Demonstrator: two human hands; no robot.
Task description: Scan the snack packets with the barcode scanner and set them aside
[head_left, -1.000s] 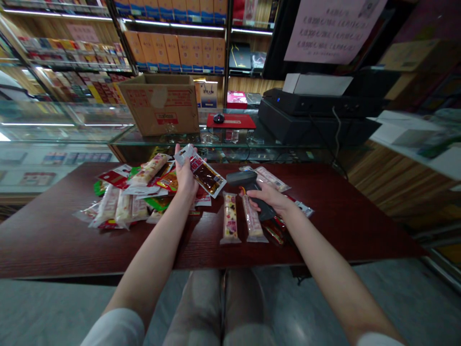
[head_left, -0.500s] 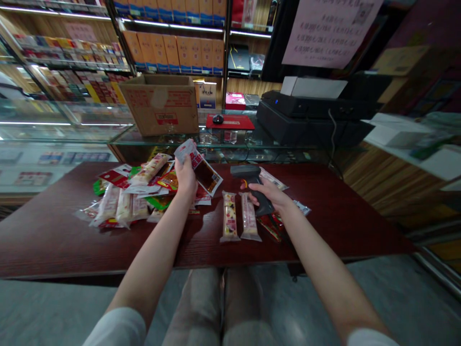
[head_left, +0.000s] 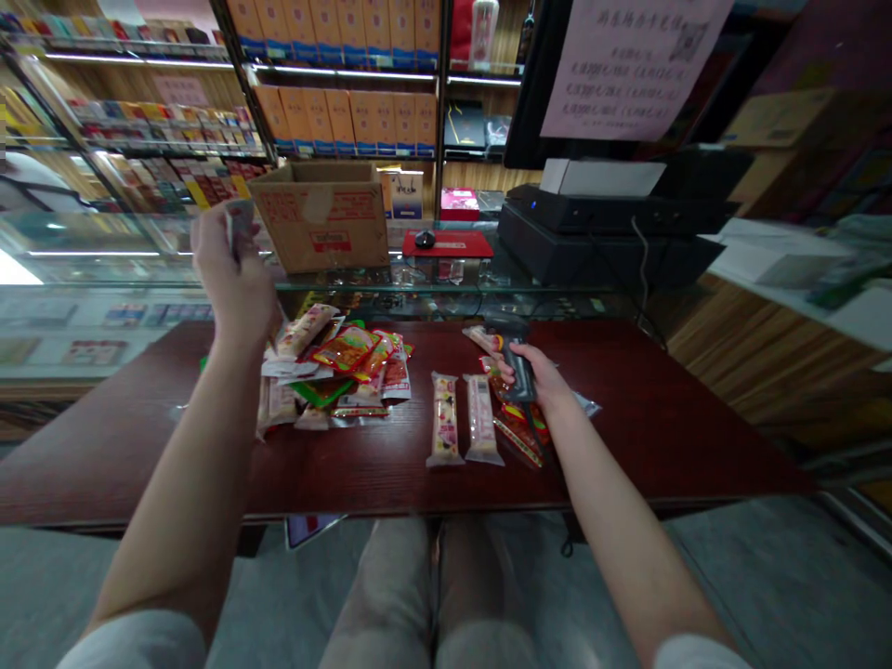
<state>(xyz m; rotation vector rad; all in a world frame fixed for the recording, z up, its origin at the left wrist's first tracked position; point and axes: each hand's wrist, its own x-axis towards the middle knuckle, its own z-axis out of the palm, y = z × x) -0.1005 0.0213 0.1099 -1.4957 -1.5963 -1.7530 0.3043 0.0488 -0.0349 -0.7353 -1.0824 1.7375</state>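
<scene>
Shelves of boxed goods (head_left: 341,116) line the shop behind a glass counter (head_left: 446,279), with a dark red wooden surface (head_left: 139,474) in front of it. The left hand (head_left: 233,283) is raised above the surface, its grip clenched on a thin packet (head_left: 241,228) seen edge-on and slightly blurred. The right hand (head_left: 540,376) grasps a dark grey handheld barcode scanner (head_left: 519,367) low over the surface, just beside two wrapped snack bars (head_left: 444,423) lying side by side. A heap of snack packets (head_left: 334,372) lies between the hands.
</scene>
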